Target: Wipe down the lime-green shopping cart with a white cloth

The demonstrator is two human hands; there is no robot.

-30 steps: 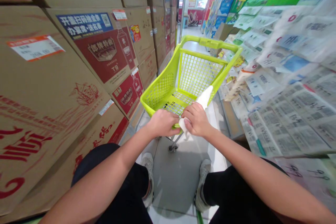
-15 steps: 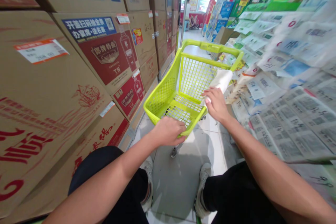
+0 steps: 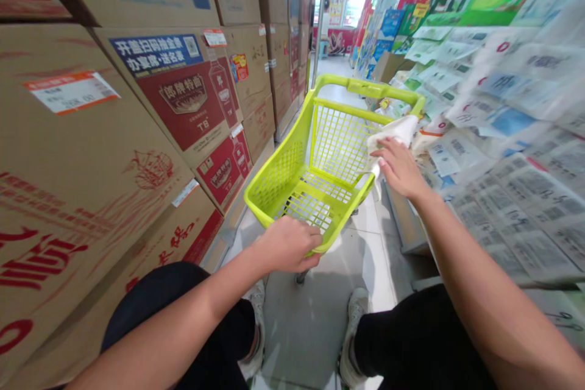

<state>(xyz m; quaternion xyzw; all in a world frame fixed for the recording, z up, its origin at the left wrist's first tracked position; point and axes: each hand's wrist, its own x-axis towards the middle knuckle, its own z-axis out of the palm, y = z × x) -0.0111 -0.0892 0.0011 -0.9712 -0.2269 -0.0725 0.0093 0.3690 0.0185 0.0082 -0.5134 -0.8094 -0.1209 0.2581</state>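
A lime-green plastic shopping basket cart (image 3: 320, 186) stands on wheels in front of me, with its raised handle at the far side. My left hand (image 3: 292, 244) is wrapped round the near rim of the basket. A white cloth (image 3: 397, 129) drapes over the right rim, up toward the handle. My right hand (image 3: 398, 164) lies on this cloth, its fingers curled over it and the rim underneath. Part of the cloth hangs down outside the rim below my fingers.
Stacked cardboard cartons (image 3: 196, 88) with price tags line the left side. On the right, plastic-wrapped packs (image 3: 507, 85) are piled high. The tiled floor (image 3: 301, 329) runs between them, with my shoes (image 3: 354, 335) on it. Shelves of boxes (image 3: 388, 30) stand farther off.
My right hand and the white cloth have slid along the right rim, farther out and to the right. My left hand still grips the near rim.
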